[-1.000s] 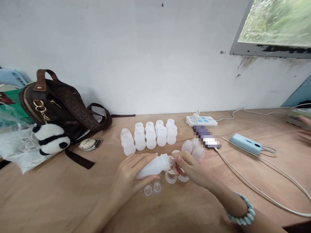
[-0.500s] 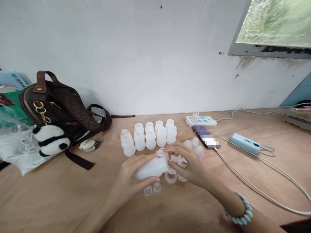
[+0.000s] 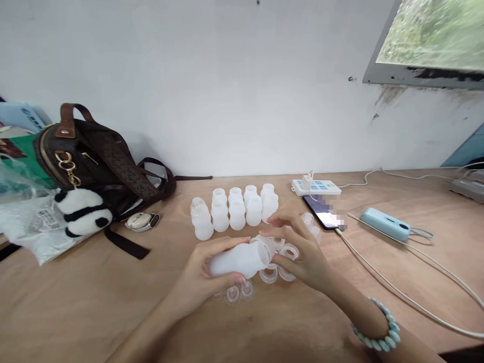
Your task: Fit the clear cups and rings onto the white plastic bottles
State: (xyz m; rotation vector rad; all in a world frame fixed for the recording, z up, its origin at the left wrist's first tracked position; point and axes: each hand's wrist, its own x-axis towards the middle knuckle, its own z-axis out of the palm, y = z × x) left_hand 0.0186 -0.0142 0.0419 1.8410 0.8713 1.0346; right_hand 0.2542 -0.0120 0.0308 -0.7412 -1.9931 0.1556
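My left hand (image 3: 200,264) is wrapped round a frosted white baby bottle (image 3: 238,259), tilted on its side with its open mouth to the right. At that mouth, my right hand (image 3: 304,252) curves its thumb and fingers round a translucent collar ring (image 3: 269,244), partly hidden by the fingers and bottle. More clear collar rings (image 3: 288,272) lie under and beside my right hand. Below the bottle are several small clear nipples (image 3: 233,293). Rows of frosted bottles (image 3: 237,214) stand behind my hands; the back left one has a clear cap (image 3: 196,202).
Clear domed caps (image 3: 313,233) lie right of the rings. A phone (image 3: 321,212) on a cable, a power strip (image 3: 316,187) and a blue power bank (image 3: 385,223) sit to the right. At left are a dark backpack (image 3: 102,156), panda charm (image 3: 83,212) and computer mouse (image 3: 141,221).
The bottle's mouth has turned more toward me. My right hand has shifted slightly right with its fingers more spread, and the collar ring has moved to the right beside the mouth.
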